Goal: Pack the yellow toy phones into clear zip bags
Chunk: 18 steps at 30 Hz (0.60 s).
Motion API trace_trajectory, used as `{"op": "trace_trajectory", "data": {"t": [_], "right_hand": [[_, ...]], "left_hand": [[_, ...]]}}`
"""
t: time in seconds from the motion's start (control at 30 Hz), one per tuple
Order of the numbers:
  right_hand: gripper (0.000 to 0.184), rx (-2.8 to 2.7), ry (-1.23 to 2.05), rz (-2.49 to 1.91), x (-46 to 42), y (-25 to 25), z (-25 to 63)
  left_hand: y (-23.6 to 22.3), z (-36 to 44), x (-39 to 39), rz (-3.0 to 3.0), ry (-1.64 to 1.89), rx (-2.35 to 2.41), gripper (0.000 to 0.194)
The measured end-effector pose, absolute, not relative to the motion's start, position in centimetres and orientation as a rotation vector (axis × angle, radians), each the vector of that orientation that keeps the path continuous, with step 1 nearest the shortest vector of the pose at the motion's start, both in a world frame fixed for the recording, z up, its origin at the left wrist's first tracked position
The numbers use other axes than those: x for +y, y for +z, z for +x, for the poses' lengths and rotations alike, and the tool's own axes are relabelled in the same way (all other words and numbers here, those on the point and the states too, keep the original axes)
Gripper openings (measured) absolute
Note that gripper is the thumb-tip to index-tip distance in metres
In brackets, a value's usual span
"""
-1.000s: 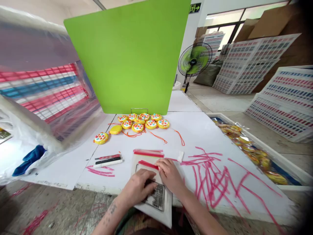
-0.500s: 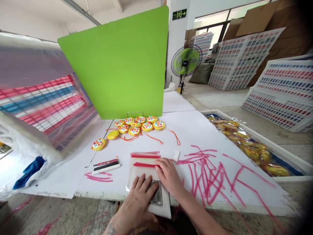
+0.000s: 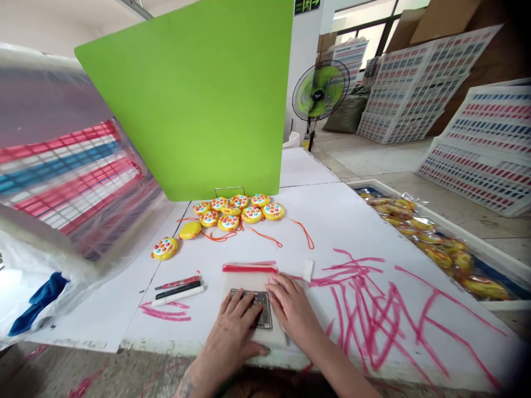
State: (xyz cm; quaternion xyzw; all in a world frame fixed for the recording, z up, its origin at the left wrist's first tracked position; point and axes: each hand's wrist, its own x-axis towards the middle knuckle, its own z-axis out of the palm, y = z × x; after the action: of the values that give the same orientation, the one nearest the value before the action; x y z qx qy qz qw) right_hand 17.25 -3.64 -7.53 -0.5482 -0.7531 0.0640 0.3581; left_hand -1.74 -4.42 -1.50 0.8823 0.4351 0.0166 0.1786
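A small stack of clear plastic bags (image 3: 244, 281) lies flat on the white table in front of me, with red strips (image 3: 248, 269) along the top edge. A black printed panel (image 3: 264, 316) shows on the uppermost bag. My left hand (image 3: 233, 327) lies flat over the panel's left part, fingers spread. My right hand (image 3: 293, 307) rests on the stack's right edge, its fingers stretched out and its fingertips just below the red strips. Pens (image 3: 178, 292) lie to the left, and a small white piece (image 3: 308, 271) lies beyond my right hand.
Several yellow turtle-shaped toys (image 3: 228, 223) with orange cords sit before a green board (image 3: 186, 110). Pink marker strokes cover the table's right side. A white tray (image 3: 501, 305) of wrapped toys stands at right; a plastic-wrapped crate (image 3: 62, 171) at left. A fan (image 3: 317, 95) stands behind.
The top bag has moved up, so its red strip now meets those of the stack. My right hand has let go of that strip. The view has tilted slightly downward.
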Motion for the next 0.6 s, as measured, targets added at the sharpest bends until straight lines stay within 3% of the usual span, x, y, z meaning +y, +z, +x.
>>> {"op": "trace_trajectory", "data": {"t": [0.2, 0.33, 0.43, 0.5, 0.6], "right_hand": [[0.026, -1.976, 0.195, -1.457, -3.7, -7.7, 17.6], [0.028, -1.986, 0.216, -1.443, -3.7, -7.8, 17.8], [0.028, -1.981, 0.226, -1.443, -3.6, -7.9, 17.9], [0.028, -1.979, 0.228, -1.441, -3.5, -7.9, 17.9], [0.028, -1.993, 0.231, -1.434, -3.4, -7.9, 17.9]], "left_hand": [[-1.3, -1.9, -3.3, 2.424, 0.161, 1.103, 0.081], [-0.3, -4.1, -2.5, 2.269, 0.401, 1.054, 0.048], [0.2, -8.3, -2.1, 2.126, 0.665, 1.323, 0.025], [0.5, -11.9, -2.1, 2.092, 0.727, 1.545, 0.017], [0.5, -16.7, -2.5, 2.110, 0.548, 1.755, 0.018]]}}
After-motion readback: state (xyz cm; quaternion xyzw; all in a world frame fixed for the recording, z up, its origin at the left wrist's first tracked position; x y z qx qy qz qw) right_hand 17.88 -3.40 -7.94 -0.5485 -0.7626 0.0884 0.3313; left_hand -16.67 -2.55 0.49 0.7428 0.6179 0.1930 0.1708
